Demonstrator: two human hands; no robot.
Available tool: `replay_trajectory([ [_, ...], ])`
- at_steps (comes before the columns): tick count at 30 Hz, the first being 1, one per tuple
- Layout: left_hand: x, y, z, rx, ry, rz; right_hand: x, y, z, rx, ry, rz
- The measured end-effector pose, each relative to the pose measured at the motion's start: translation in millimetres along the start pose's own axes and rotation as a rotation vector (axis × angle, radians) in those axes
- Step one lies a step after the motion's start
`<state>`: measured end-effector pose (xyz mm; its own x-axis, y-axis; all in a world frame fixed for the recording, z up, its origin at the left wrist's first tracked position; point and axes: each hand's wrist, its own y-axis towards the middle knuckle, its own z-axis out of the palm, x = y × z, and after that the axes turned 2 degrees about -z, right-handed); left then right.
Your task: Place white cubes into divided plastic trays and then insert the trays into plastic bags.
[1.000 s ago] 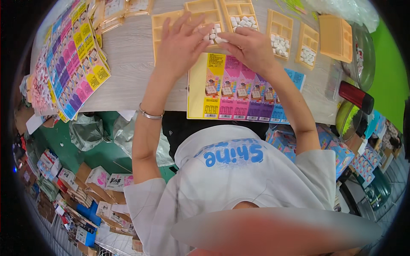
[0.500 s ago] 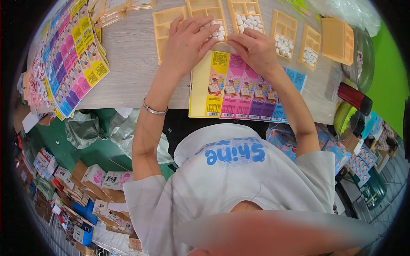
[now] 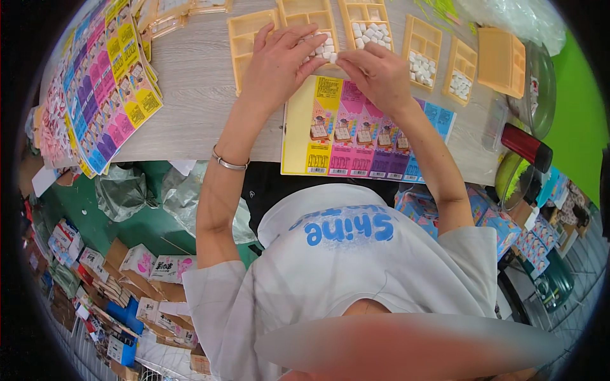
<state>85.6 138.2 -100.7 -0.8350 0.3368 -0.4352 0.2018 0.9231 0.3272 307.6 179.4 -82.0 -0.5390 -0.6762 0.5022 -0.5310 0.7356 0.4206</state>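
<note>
One pale-orange plastic compartment tray [image 3: 301,9] of small white cubes [image 3: 328,48] lies under the spread fingers of the left hand [image 3: 277,62], apparently for steadying, while the right hand's [image 3: 384,74] bunched fingertips meet a corner cube [image 3: 333,58], pinch unclear.

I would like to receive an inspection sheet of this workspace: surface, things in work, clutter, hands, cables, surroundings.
Surface: wood-grain table; a printed sheet lies at the near edge.
Things in work: yellow trays across the far side; white pieces in several.
Clutter: more printed sheets overlapping at left; clear plastic at far right.
Hands: left hand over one tray; right hand at that tray's near right corner, fingertips at a white piece; a firm grip cannot be confirmed.
Cables: nothing seen.
Surroundings: green floor, with a grey bag and boxes at left.
</note>
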Motion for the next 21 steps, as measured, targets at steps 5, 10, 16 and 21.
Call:
replay_trajectory([
  [5, 1, -1, 0, 0.016, -0.022, -0.005, 6, 4, -1, 0.037, -0.145, -0.164],
  [10, 0, 1, 2, 0.020, -0.015, -0.002, 6, 3, -8, 0.172, -0.207, -0.173],
  [16, -9, 3, -4, 0.055, 0.104, 0.031, -9, 19, -43, 0.137, 0.142, 0.097],
  [21, -40, 8, 7, 0.206, 0.251, 0.016, -58, 133, -137, -0.399, -0.094, 0.633],
])
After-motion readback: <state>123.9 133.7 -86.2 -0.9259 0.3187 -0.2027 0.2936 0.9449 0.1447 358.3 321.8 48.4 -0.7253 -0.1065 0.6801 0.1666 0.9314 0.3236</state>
